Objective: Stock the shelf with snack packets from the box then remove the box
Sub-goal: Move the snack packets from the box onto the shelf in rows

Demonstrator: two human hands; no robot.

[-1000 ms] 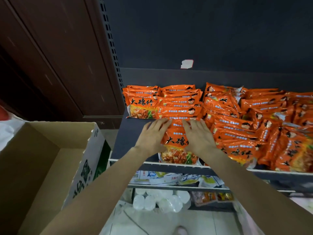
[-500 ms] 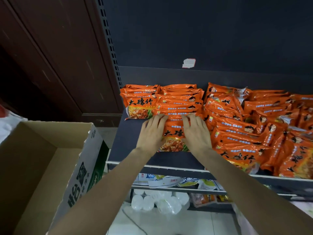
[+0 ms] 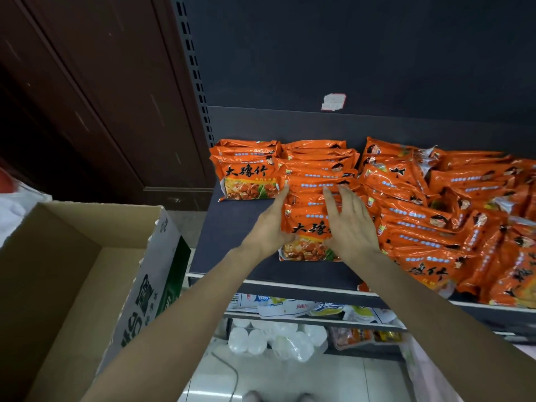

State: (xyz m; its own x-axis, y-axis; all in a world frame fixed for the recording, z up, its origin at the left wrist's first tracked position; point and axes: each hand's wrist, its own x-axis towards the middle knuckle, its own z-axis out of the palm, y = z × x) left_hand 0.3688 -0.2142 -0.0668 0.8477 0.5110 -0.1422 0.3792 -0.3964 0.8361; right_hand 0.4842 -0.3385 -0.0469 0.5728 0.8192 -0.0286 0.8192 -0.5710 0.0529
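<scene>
Orange snack packets fill a dark shelf (image 3: 232, 256). A short stack of packets (image 3: 307, 224) lies in the middle row near the front. My left hand (image 3: 268, 227) presses against its left side, fingers straight. My right hand (image 3: 351, 224) lies flat on top of it, fingers spread. A second stack (image 3: 246, 175) sits at the back left, and a jumbled heap of packets (image 3: 452, 216) covers the right half. The open cardboard box (image 3: 95, 274) stands at lower left; no packets show in its visible interior.
A dark brown wooden door (image 3: 87, 97) rises at left beside the perforated shelf upright (image 3: 193, 71). Below are lower shelves with white and blue packets (image 3: 278, 307) and white plastic cups (image 3: 275, 338). A white bag (image 3: 14, 204) lies behind the box. Tiled floor is underneath.
Both hands have pushed the front stack farther back along the shelf toward the rear packets. My left hand has shifted from the top of the stack to its left side.
</scene>
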